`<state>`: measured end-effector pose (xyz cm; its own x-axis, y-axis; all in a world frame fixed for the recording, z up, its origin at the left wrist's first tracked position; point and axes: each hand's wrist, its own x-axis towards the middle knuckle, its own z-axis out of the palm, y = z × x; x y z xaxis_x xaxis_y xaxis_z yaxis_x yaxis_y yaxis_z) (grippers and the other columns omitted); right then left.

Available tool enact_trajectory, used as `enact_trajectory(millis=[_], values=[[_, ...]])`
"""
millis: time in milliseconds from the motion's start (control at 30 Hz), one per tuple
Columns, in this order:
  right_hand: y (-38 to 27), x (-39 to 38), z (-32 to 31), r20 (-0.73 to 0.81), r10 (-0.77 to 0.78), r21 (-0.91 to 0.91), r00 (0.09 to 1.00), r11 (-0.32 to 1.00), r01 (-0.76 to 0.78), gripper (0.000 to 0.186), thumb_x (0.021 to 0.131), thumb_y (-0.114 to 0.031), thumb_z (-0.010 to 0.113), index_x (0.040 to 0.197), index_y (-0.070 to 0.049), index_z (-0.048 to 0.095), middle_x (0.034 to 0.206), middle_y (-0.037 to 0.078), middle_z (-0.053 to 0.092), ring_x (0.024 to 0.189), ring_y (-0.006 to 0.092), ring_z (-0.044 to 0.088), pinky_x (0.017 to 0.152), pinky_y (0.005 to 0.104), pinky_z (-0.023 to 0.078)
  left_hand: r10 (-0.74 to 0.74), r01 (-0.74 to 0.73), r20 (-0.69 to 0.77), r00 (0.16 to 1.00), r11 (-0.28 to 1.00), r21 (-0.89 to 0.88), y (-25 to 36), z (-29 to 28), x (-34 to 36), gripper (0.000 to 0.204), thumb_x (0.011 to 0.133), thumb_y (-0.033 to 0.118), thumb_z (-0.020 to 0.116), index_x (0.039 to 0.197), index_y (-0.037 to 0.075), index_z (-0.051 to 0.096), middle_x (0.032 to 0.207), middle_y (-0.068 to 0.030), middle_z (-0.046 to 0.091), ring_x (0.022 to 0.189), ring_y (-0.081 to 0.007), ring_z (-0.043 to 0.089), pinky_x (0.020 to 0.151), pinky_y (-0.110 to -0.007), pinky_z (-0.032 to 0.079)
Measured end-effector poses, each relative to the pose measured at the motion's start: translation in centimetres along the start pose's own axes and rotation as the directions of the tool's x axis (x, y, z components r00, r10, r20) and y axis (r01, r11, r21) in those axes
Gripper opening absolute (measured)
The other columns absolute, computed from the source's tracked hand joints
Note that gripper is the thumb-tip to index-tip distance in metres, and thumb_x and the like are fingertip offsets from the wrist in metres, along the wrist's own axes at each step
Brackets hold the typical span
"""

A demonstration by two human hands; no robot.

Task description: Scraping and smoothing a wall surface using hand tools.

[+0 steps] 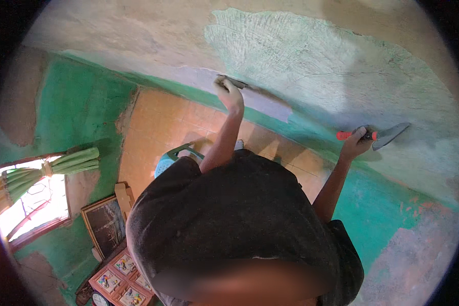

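Observation:
My left hand (229,94) is closed around a flat, dark plastering trowel (235,81), seen almost edge-on against the wall; its handle is hidden by my fingers. Beside and below it runs a smooth, pale lilac-grey strip of plaster (273,106) on the wall. Farther right, my right hand (358,143) grips the red and black handle of a pointed trowel (390,136). That grey blade points away to the right, close to the wall; whether it touches cannot be made out. Above both hands spreads a rough, pale green scraped patch (301,51).
Orange tiles (160,120) cover the floor, where a teal plastic chair (169,160) stands by my left side. At left are a window (33,204) with a tied green curtain (76,162), a framed picture (104,224) and a pink drawer cabinet (120,278).

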<state>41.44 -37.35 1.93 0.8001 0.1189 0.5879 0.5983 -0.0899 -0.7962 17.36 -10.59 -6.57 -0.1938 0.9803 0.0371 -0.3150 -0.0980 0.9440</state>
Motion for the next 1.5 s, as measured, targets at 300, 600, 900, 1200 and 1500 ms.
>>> enact_trajectory(millis=[300,600,900,1200,1500], values=[[0.9,-0.1,-0.6,0.046,-0.029,-0.006,0.999,1.000,0.029,0.018,0.096,-0.014,0.053,0.082,-0.005,0.045,0.069,0.000,0.045,0.062,0.0125,0.046,0.055,0.0292,0.040,0.268,-0.350,0.373,0.889,0.920,0.175,11.3,3.1,-3.4,0.006,0.099,0.004,0.046,0.104,0.002,0.044,0.086,-0.0066,0.052,0.075,-0.0111,0.054,0.069,-0.028,0.043],[1.0,-0.4,-0.6,0.068,0.112,0.093,0.991,0.989,-0.118,0.015,0.095,-0.013,0.051,0.084,-0.004,0.046,0.070,0.002,0.048,0.061,0.0123,0.047,0.055,0.0282,0.041,0.413,-0.644,0.663,0.625,0.752,0.138,12.8,4.8,-3.7,0.008,0.095,-0.002,0.050,0.101,0.000,0.048,0.073,-0.0080,0.059,0.066,-0.0174,0.060,0.064,-0.031,0.048],[0.0,-0.5,-0.2,0.071,0.060,0.143,0.996,0.987,-0.069,0.019,0.095,-0.017,0.050,0.085,-0.002,0.046,0.071,0.002,0.046,0.063,0.0136,0.046,0.056,0.0299,0.041,0.448,-0.604,0.521,0.727,0.777,0.175,10.2,6.9,-8.9,0.008,0.095,-0.002,0.049,0.103,0.000,0.051,0.075,-0.0093,0.061,0.066,-0.0171,0.062,0.059,-0.028,0.049],[0.0,-0.6,-0.8,0.117,0.026,0.134,0.993,0.990,-0.041,0.026,0.096,-0.025,0.046,0.084,-0.002,0.046,0.072,0.002,0.044,0.064,0.0124,0.043,0.054,0.0291,0.036,0.380,-0.458,0.399,0.834,0.881,0.118,7.8,7.5,-11.2,0.006,0.096,0.000,0.048,0.102,0.000,0.050,0.074,-0.0093,0.061,0.065,-0.0172,0.062,0.062,-0.029,0.049],[1.5,-0.2,-0.9,0.110,-0.071,0.151,0.991,0.987,0.054,0.026,0.096,-0.027,0.046,0.086,-0.003,0.044,0.073,0.000,0.042,0.063,0.0122,0.041,0.055,0.0265,0.036,0.414,-0.483,0.397,0.819,0.871,0.088,7.9,9.9,-12.2,0.008,0.097,0.000,0.046,0.105,0.000,0.047,0.079,-0.0094,0.060,0.068,-0.0158,0.059,0.066,-0.027,0.046]])
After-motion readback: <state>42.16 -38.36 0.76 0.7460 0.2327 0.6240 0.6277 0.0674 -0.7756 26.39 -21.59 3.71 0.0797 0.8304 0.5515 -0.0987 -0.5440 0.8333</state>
